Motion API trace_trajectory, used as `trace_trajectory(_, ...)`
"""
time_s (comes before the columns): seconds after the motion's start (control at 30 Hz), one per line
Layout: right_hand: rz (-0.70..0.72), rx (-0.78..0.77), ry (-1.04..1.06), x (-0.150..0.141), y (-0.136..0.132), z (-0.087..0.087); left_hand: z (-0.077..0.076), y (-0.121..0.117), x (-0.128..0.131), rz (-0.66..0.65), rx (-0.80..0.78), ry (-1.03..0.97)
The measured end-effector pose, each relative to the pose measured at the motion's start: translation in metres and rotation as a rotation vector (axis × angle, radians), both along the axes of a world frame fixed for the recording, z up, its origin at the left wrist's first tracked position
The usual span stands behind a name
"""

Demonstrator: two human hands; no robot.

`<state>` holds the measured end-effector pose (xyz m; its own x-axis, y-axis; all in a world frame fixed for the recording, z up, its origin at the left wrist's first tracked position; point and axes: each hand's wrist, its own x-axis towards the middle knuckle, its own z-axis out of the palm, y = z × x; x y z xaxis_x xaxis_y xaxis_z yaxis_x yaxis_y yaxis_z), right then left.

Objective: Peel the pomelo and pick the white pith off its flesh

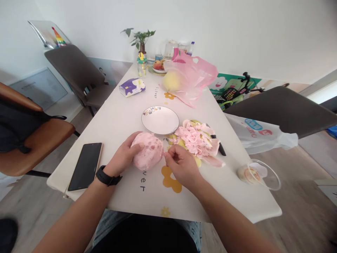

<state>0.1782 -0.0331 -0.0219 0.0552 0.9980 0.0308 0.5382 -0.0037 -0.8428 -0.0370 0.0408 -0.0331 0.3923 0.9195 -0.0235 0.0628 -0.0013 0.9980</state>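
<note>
My left hand (125, 154) is wrapped around a peeled pomelo (148, 151) with pink pith on its surface, held above the near part of the table. Close to the fruit's right side, my right hand (183, 165) is closed in a pinch, with a small shred of pink pith (165, 154) at its fingertips. A heap of pink pith and yellow-green peel (196, 140) lies just beyond the right hand. The dark handle of a knife (222, 149) sticks out from under the heap. Behind the pomelo stands a white plate (160, 121) with nothing on it.
A phone (85, 166) lies at the table's left edge, a clear plastic cup (259, 174) at the right. Farther back are a tissue pack (132, 87), a pink plastic bag (196, 79) with a yellow pomelo (171, 81), a jar (141, 66) and a plant (142, 40).
</note>
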Motion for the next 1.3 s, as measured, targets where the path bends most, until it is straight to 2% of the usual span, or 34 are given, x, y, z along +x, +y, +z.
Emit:
trace_trajectory(0.1,-0.006,-0.057,0.017,0.0,0.003,0.004,0.0,0.0,-0.001,0.003,-0.01,0.006)
trace_trajectory(0.27,-0.009,-0.058,0.283,-0.001,0.011,0.003,-0.001,0.001,-0.001,-0.005,-0.007,0.006)
trace_trajectory(0.33,0.011,-0.119,0.338,-0.001,0.017,0.005,-0.002,0.001,-0.001,-0.01,-0.006,0.004)
trace_trajectory(0.47,0.039,-0.297,0.338,0.002,0.029,0.01,-0.001,0.0,0.0,-0.022,-0.011,0.007)
trace_trajectory(0.7,0.113,-0.393,0.32,0.014,0.042,0.008,-0.002,-0.002,0.0,-0.001,-0.027,0.014)
trace_trajectory(0.9,0.144,-0.403,0.263,0.015,0.043,0.017,-0.002,-0.003,0.0,0.011,-0.009,0.061)
trace_trajectory(1.07,0.143,-0.376,0.215,0.015,0.042,0.015,-0.003,-0.002,-0.002,-0.011,0.0,0.055)
trace_trajectory(1.3,0.183,-0.356,0.359,0.02,0.034,0.013,-0.006,-0.001,-0.006,-0.031,0.009,0.023)
